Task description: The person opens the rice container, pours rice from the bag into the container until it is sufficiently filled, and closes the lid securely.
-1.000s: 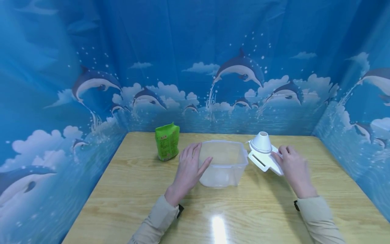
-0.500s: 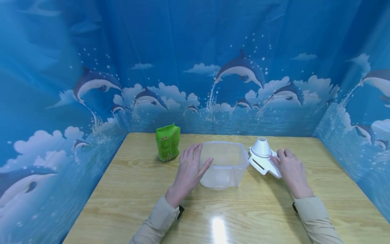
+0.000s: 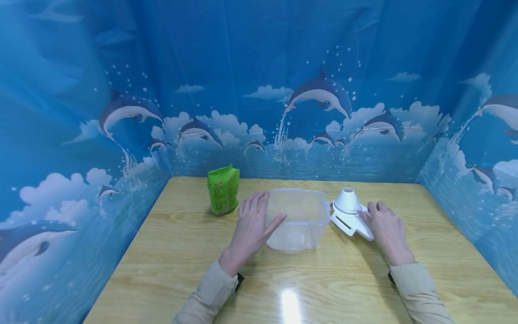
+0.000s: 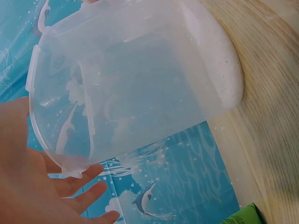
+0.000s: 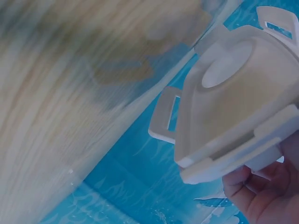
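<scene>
A translucent plastic container (image 3: pixel 297 236) stands uncovered on the table. My left hand (image 3: pixel 251 220) lies along its left rim, fingers loosely extended and thumb reaching over the near corner. In the left wrist view, the fingertips are right at the rim of the container (image 4: pixel 140 84). On the right, my right hand (image 3: pixel 386 229) pinches the edge of a white lid (image 3: pixel 356 222) between thumb and fingers. A white cone-shaped spout (image 3: pixel 347 200) rises from the lid's top. Seen by the right wrist camera, the lid (image 5: pixel 233 121) shows its recessed underside, a round area and slotted side flaps.
A green printed bag (image 3: pixel 223 191) stands upright at the back left of the wooden table (image 3: pixel 182 270). Behind it hangs a blue curtain (image 3: pixel 226 90) printed with dolphins, which also covers both sides.
My right hand has lowered the lid a little, and it now lies flatter beside the container. The left hand and container have barely moved.
</scene>
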`<state>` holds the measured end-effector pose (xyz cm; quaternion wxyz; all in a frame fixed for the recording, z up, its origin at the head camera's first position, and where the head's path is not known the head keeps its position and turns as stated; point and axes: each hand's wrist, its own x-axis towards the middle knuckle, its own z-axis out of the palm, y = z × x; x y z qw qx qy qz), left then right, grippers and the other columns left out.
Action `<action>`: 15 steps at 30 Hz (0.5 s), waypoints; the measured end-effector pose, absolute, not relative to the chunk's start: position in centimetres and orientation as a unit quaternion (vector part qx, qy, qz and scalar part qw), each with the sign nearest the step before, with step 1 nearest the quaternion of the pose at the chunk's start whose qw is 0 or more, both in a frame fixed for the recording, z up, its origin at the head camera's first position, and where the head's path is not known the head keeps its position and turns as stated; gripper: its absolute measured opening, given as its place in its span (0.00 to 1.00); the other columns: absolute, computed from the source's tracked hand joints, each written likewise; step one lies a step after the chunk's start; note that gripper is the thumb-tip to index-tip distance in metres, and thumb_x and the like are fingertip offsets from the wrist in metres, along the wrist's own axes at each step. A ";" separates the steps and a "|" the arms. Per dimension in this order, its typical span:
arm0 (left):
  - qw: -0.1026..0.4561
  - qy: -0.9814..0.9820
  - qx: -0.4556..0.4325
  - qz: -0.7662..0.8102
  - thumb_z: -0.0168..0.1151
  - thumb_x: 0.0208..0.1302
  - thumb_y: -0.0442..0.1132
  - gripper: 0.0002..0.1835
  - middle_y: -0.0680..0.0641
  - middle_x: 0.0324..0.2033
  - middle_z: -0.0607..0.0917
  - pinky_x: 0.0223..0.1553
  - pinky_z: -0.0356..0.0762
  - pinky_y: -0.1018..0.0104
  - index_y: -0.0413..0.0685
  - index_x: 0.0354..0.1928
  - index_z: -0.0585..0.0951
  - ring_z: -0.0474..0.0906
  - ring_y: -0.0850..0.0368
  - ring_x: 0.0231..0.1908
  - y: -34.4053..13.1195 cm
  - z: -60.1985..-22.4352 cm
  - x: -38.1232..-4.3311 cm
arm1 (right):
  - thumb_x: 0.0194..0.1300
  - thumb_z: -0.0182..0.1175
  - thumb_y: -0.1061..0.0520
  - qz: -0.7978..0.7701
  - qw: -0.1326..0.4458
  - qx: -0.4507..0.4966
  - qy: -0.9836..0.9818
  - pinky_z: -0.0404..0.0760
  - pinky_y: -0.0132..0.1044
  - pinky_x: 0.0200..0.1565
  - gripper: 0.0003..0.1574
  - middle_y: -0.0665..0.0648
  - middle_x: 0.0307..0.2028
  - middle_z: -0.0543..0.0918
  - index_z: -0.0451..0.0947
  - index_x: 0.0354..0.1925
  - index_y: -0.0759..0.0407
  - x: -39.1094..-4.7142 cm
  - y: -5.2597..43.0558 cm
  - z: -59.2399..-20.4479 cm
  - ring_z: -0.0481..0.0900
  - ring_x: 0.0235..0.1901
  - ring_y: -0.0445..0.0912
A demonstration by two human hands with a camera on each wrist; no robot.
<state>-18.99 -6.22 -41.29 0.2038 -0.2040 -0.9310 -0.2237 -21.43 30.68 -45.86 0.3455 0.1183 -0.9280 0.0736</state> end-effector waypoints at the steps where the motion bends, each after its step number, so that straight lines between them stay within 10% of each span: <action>1: 0.204 -0.931 -0.204 -0.224 0.45 0.74 0.68 0.44 0.35 0.68 0.72 0.71 0.60 0.38 0.36 0.73 0.65 0.65 0.38 0.69 -6.2 -41.3 -19.0 | 0.54 0.76 0.57 0.071 0.346 0.118 -0.928 0.66 0.50 0.11 0.23 0.62 0.22 0.69 0.71 0.29 0.67 -21.4 30.7 -45.9 0.65 0.13 0.54; 15: 0.193 -0.933 -0.202 -0.228 0.51 0.74 0.63 0.42 0.36 0.69 0.71 0.72 0.59 0.39 0.36 0.74 0.64 0.64 0.39 0.70 -6.1 -41.3 -19.1 | 0.63 0.70 0.54 0.078 0.233 0.091 -0.965 0.66 0.42 0.11 0.23 0.60 0.21 0.69 0.69 0.28 0.67 -20.1 30.0 -45.6 0.65 0.14 0.50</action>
